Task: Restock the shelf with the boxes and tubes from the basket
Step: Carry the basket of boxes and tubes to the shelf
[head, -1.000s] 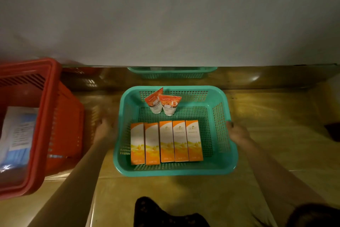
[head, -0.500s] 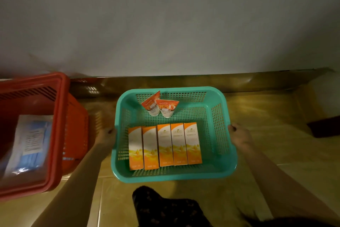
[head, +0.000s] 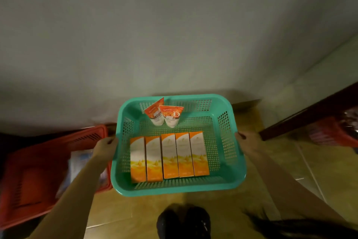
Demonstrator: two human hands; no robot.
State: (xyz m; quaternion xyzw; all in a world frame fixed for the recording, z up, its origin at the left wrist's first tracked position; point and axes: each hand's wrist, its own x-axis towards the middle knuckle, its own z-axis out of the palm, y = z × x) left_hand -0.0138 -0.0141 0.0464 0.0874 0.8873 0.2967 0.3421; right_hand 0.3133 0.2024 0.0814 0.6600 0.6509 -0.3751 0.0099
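Observation:
I hold a teal plastic basket (head: pixel 230 178) in the air above the tiled floor. My left hand (head: pixel 105 149) grips its left rim and my right hand (head: pixel 247 142) grips its right rim. Several orange-and-white boxes (head: pixel 169 158) lie side by side on the basket's bottom, near me. Two orange-and-white tubes (head: pixel 164 115) lean against the far wall of the basket, caps down.
A red basket (head: pixel 38 178) with a clear packet inside stands on the floor at the left. At the right, a dark wooden edge (head: pixel 310 112) runs diagonally, with another red basket (head: pixel 333 132) beyond it. A grey wall fills the top. Dark shoes (head: pixel 184 223) show below.
The teal basket has come up off the floor in both hands and now hangs higher. The view has tilted, so the red basket slid lower left and the wooden edge appeared at right.

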